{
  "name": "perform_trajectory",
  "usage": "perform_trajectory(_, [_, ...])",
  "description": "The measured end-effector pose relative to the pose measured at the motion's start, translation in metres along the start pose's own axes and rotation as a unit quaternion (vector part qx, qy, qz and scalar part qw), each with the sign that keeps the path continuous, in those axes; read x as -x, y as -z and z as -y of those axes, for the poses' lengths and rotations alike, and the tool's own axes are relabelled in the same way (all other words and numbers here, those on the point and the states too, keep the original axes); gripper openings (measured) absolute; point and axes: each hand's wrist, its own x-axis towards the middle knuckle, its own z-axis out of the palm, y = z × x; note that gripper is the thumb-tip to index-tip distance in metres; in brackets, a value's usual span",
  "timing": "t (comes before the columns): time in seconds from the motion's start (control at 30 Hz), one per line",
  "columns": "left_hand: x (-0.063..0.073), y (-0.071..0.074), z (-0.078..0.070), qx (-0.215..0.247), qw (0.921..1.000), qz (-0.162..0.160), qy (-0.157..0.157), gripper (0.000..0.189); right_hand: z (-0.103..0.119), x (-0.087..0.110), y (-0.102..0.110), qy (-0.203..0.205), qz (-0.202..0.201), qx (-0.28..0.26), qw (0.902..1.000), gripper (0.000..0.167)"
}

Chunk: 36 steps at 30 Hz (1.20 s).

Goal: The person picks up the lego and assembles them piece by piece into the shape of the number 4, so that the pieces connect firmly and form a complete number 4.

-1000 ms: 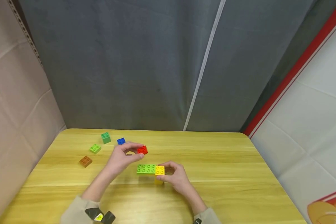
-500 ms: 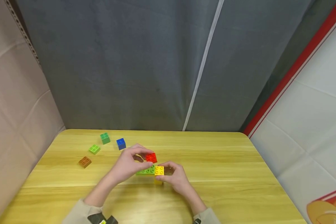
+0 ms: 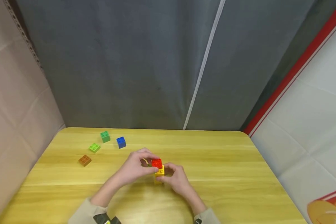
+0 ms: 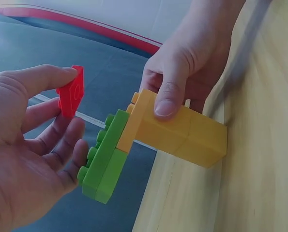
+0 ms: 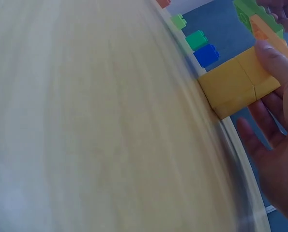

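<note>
My left hand (image 3: 135,166) pinches a red brick (image 3: 156,163) between thumb and fingers. In the left wrist view the red brick (image 4: 72,93) is held above the studs of the structure, with a gap between. My right hand (image 3: 177,179) grips the upper part of a yellow brick stack (image 4: 182,128), thumb on its near side. The stack stands upright on the table. A long green brick (image 4: 105,157) juts out sideways from its top, mostly hidden behind my left hand in the head view.
On the wooden table (image 3: 226,174), to the left, lie a blue brick (image 3: 121,142), a dark green brick (image 3: 105,137), a light green brick (image 3: 94,147) and a brown brick (image 3: 85,160). A grey curtain (image 3: 128,68) hangs behind the table.
My left hand has carried the red brick rightward and toward me, from left of the structure to over the yellow top. My right hand has stayed on the yellow stack.
</note>
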Motion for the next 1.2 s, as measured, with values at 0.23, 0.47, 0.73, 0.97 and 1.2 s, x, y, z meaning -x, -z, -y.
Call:
perform_trajectory(0.23, [-0.004,-0.004,0.003,-0.069,0.9974,-0.002,-0.018,0.030,-0.001,-0.001,-0.001,-0.006,0.005,-0.004,1.0000,0.031])
perform_trajectory(0.47, [-0.010,-0.008,0.006,-0.109,0.9932,0.029,-0.027,0.029,0.000,-0.001,0.000,-0.013,0.004,-0.003,0.9999,0.030])
perform_trajectory(0.73, [-0.010,-0.013,0.010,-0.153,0.9855,0.068,-0.029,0.031,0.000,-0.002,-0.001,-0.006,0.002,-0.016,0.9998,0.029])
perform_trajectory(0.97, [-0.011,-0.014,0.011,-0.164,0.9835,0.075,-0.017,0.029,0.000,-0.001,-0.001,-0.008,0.003,-0.020,0.9998,0.030])
perform_trajectory(1.2, [-0.012,-0.012,0.006,-0.183,0.9804,0.072,-0.006,0.029,-0.002,-0.002,-0.001,0.002,0.011,-0.017,0.9998,0.030])
